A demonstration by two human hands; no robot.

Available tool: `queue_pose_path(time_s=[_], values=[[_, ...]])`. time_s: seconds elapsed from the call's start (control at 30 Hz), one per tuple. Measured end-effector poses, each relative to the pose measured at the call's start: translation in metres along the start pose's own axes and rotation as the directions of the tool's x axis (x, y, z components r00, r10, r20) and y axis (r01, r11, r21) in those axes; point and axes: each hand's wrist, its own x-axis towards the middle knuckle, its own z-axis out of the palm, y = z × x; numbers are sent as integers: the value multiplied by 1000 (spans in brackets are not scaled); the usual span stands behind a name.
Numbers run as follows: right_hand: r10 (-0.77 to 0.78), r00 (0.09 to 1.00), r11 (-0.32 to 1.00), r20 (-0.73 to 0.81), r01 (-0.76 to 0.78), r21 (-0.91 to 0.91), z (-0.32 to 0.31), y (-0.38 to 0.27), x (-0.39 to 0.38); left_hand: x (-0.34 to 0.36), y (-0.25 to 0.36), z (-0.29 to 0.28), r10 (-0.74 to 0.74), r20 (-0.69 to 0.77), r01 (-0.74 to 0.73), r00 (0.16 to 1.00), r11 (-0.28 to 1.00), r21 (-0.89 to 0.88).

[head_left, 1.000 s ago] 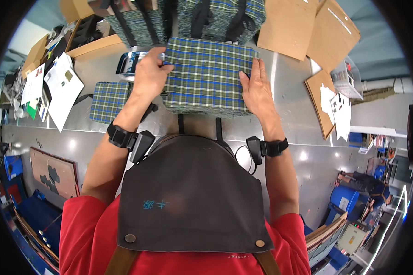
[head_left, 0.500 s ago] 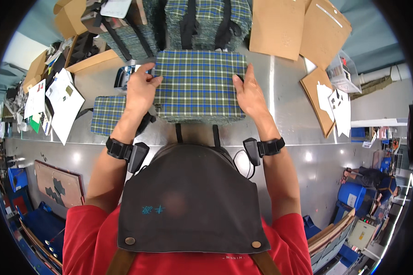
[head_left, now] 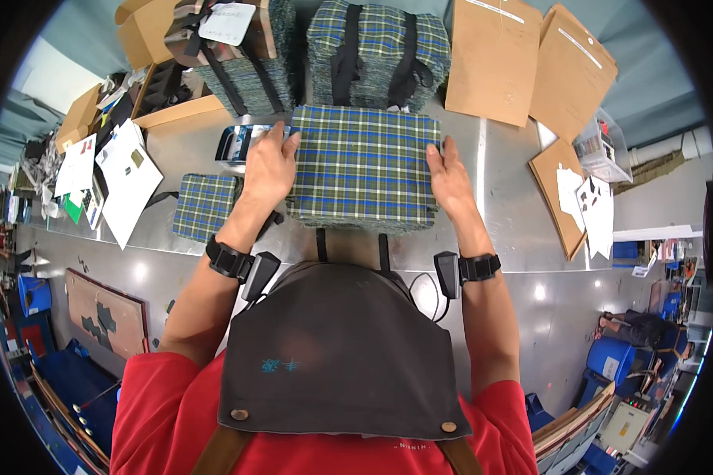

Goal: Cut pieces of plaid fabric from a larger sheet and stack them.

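Observation:
A thick stack of plaid fabric pieces (head_left: pixel 364 168), green with blue and white lines, lies on the metal worktable in front of me. My left hand (head_left: pixel 269 168) rests against its left side, fingers apart and thumb at the top edge. Along the right side is my right hand (head_left: pixel 453 180), fingers stretched out and thumb touching the upper edge. The inner sides of both hands are partly hidden. Beside my left forearm lies a smaller plaid stack (head_left: pixel 204 206) with a dark strap near it.
Behind are a strap-tied plaid bundle (head_left: pixel 379 55) and another tied bundle (head_left: pixel 245 71). Brown envelopes (head_left: pixel 495 63) lean at the back right, near a clear plastic bin (head_left: pixel 602 146). A small tray (head_left: pixel 234 146), an open cardboard box (head_left: pixel 178 87) and white papers (head_left: pixel 123 186) lie left.
The whole view has shifted, so the table and bundles appear lower and farther right. My right thumb has slid outward toward the stack's right edge. Both hands stay beside the stack.

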Motion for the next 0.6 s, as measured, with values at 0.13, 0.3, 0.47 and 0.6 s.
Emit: queue_pose_path(time_s=[0.13,0.3,0.47,0.6], values=[[28,996,990,90,-40,137,7,-5,-5,-6,0,14,-102,134,109,986,993,-52],[30,997,992,72,-38,121,4,7,4,0,2,13,-53,150,60,987,997,-39],[-318,928,941,-194,284,-183,-1,-33,-24,22,14,5,300,-166,-269,939,945,186],[-605,796,688,21,536,-490,16,-58,-51,38,46,18,398,200,-441,895,857,267]])
